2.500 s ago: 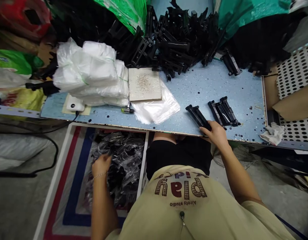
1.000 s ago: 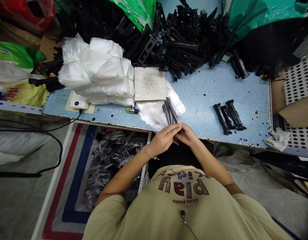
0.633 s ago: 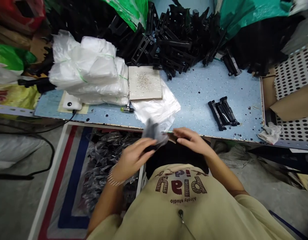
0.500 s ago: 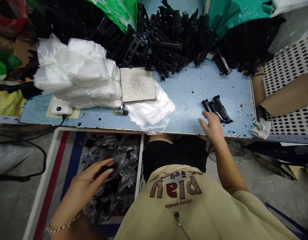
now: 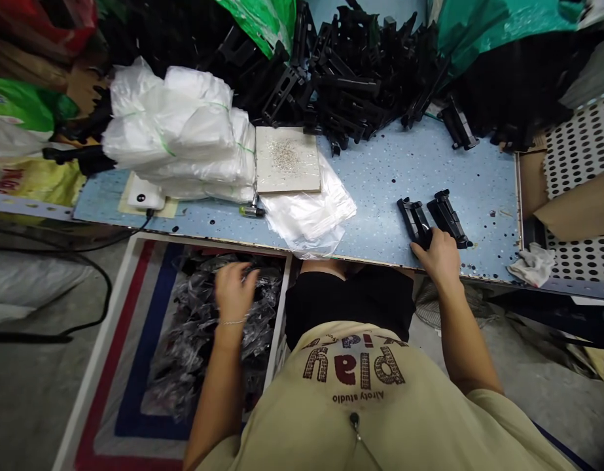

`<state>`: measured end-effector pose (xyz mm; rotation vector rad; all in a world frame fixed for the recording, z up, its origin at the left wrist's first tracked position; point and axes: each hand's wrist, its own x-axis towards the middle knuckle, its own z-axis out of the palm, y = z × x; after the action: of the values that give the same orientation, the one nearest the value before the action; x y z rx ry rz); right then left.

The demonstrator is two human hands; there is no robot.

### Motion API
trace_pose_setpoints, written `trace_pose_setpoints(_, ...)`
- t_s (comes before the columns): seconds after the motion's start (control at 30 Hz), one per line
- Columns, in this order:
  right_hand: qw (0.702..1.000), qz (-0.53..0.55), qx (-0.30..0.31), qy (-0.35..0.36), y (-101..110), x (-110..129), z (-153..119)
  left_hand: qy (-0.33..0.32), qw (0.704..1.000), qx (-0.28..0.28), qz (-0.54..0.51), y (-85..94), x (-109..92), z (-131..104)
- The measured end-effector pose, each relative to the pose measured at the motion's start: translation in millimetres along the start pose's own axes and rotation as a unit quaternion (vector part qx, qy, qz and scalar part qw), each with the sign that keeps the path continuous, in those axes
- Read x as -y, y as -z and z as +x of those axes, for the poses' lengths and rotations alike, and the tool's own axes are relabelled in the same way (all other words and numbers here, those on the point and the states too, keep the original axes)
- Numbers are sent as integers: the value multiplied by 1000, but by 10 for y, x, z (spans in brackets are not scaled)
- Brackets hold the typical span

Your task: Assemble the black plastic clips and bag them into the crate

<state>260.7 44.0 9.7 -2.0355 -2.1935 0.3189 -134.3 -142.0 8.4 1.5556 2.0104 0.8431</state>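
My right hand (image 5: 440,259) grips the near end of a black plastic part (image 5: 416,221) on the blue table, fingers closed round it. A second black part (image 5: 449,217) lies just to the right of it. My left hand (image 5: 235,288) is over the box of bagged black parts (image 5: 184,340), thumb and fingers apart, holding nothing that shows. Thin clear bags (image 5: 311,219) lie fanned at the table's front edge, partly under a square board (image 5: 288,160) with small bits on it.
Stacks of white plastic bags (image 5: 184,131) stand at the left of the blue table (image 5: 380,170). Many loose black parts (image 5: 351,85) are heaped at the back, beside green bags. A crumpled white cloth (image 5: 533,265) lies at the right edge.
My left hand has moved forward and right over the box and let go of the dark bagged item. My right hand has taken hold of one black part, now apart from the other.
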Motion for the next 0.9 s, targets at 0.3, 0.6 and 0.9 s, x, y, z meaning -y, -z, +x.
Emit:
trace_pose_setpoints(0.3,736,623,245,-97,-47,424,-285,-112,967,157,-164,-642,-164,863)
trace_pose_setpoints(0.6,498,760,410,-85,-375,1287,-435,194,825,66,-527,-698,-395,960)
trace_pose_setpoints(0.9,523,756,382,-96,-394,1379,-229,175,857,78,-478,-793,-383,884)
